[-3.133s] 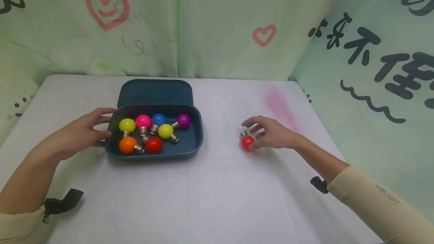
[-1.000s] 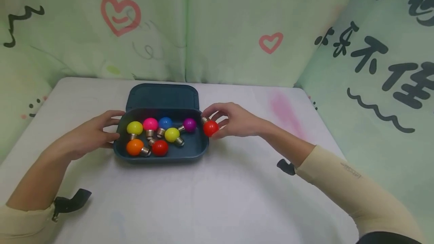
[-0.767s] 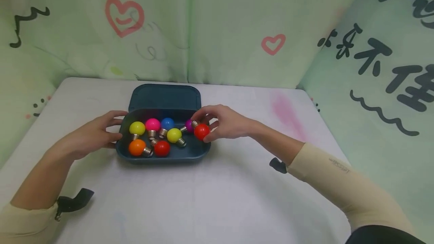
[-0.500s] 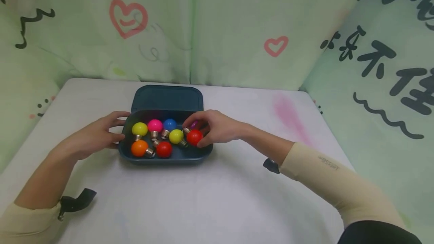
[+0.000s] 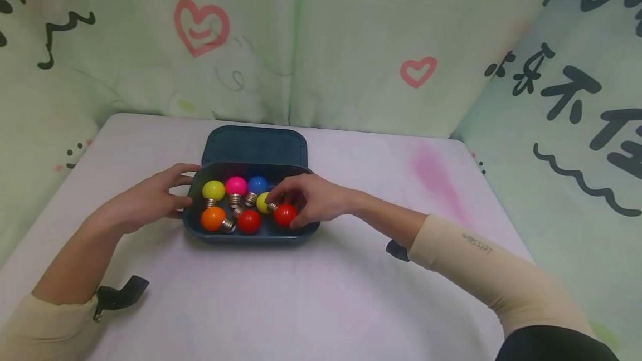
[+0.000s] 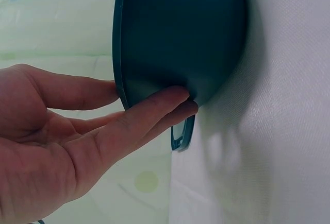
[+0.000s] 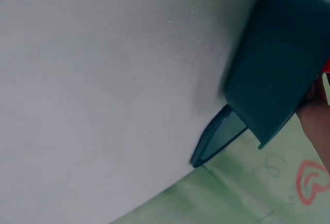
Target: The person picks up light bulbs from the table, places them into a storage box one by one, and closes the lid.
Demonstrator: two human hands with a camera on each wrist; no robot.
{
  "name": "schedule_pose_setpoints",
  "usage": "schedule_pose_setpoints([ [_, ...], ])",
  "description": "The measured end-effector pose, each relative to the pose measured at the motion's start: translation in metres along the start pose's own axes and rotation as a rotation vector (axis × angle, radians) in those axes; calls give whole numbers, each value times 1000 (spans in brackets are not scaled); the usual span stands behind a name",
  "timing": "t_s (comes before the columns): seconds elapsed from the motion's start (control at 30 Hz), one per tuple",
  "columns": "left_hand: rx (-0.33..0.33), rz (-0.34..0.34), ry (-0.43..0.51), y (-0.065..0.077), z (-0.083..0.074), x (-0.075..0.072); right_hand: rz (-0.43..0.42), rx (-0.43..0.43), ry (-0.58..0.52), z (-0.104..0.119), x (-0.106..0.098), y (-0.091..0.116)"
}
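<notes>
My right hand (image 5: 321, 199) pinches a red light bulb (image 5: 285, 215) over the right end of a dark teal box (image 5: 281, 239), its metal base pointing up-left. A yellow bulb (image 5: 262, 203) is partly covered by my fingers, and the purple one is hidden behind them. Elsewhere in the box lie another yellow bulb (image 5: 213, 190), a pink bulb (image 5: 236, 185), a blue bulb (image 5: 258, 185), an orange bulb (image 5: 213, 219) and a second red bulb (image 5: 248, 222). My left hand (image 5: 152, 196) touches the box's left end, fingers extended along the outer wall (image 6: 180, 38) in the left wrist view.
Behind the box its lid (image 5: 254, 145) lies folded back. A white cloth covers the table (image 5: 321, 294), with a pink stain (image 5: 436, 177) at the right. Green printed curtains (image 5: 351, 27) close in the back and sides.
My right hand has taken the red bulb from the table at the right and carried it left into the box, covering the purple bulb. My left hand stays at the box; the head view shifts slightly.
</notes>
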State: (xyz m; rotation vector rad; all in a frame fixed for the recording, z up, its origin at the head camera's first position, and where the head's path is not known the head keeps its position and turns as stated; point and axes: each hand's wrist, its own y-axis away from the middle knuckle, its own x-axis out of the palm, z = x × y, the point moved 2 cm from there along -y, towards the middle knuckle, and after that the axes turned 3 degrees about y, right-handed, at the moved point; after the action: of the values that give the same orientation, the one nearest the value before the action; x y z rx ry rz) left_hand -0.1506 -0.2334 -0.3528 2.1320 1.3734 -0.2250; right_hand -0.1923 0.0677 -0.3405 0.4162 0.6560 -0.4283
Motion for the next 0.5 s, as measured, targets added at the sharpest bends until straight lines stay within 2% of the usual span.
schedule_pose_setpoints([
  [0.5, 5, -9, 10, 1, 0, -1, 32, -69, 57, 1, 7, -9],
])
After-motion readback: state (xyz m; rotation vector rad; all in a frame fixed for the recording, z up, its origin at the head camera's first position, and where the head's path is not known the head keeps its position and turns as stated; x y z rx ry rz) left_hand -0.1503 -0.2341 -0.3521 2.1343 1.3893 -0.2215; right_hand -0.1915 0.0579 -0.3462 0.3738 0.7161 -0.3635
